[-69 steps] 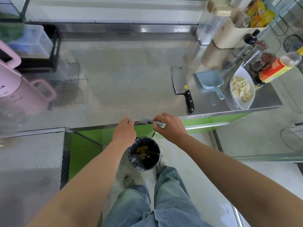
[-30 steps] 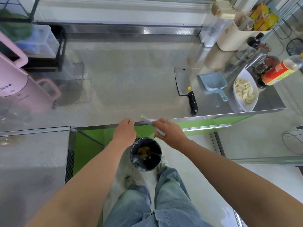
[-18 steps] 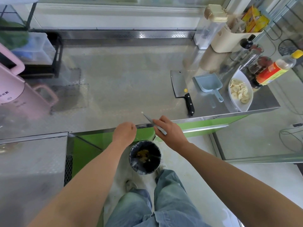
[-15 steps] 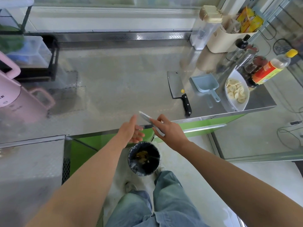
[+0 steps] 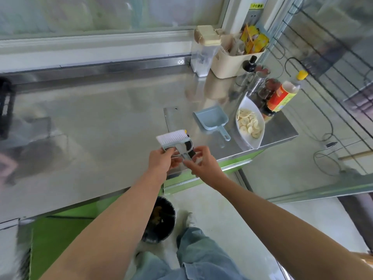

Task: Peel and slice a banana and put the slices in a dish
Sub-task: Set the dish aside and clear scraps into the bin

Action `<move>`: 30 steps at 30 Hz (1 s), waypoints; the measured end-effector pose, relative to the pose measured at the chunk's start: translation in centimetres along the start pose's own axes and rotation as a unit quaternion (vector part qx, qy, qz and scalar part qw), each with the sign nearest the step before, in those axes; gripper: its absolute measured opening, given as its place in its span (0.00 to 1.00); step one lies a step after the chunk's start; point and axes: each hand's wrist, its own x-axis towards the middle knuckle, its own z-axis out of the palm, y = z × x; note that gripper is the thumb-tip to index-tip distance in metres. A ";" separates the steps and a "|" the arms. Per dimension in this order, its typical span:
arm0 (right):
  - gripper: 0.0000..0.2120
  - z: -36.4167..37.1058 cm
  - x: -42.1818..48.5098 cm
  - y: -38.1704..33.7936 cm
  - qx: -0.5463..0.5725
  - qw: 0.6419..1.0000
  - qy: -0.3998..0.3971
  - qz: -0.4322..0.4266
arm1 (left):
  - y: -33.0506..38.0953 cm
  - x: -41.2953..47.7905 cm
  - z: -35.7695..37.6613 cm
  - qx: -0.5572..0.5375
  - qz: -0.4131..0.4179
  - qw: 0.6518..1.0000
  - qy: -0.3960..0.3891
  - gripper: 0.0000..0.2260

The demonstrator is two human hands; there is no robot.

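A white oval dish [image 5: 256,142] near the counter's right edge holds several banana slices [image 5: 247,123]. Above the counter's front edge, both hands hold a small blue hand brush [image 5: 175,140] with white bristles pointing up and left. My left hand [image 5: 161,161] grips the brush head from below. My right hand [image 5: 201,163] pinches its handle. The cleaver [image 5: 170,120] lies flat behind the brush, its black handle mostly hidden by the brush and my fingers.
A blue dustpan [image 5: 213,120] lies between cleaver and dish. Sauce bottles [image 5: 280,96], a cream caddy [image 5: 234,61] and a clear container [image 5: 203,55] crowd the back right. A black-lined bin [image 5: 161,219] with peel stands on the floor below the steel counter [image 5: 90,126].
My hands rose from the counter's front edge, above the bin. The brush has turned bristles up and now sits between both hands; before, my right hand alone held it.
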 end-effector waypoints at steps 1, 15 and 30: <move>0.19 -0.9 0.6 0.2 -0.002 1.000 -0.013 0.011 | 0.5 0.1 1.5 0.004 0.006 1.000 -0.011 0.05; 0.15 -12.1 12.8 4.3 -0.071 0.991 0.054 0.101 | 1.5 7.1 9.7 0.481 0.110 0.868 -0.052 0.11; 0.18 -11.0 16.4 7.1 -0.221 0.974 0.021 0.051 | 1.1 10.8 10.5 0.522 0.096 0.848 0.003 0.15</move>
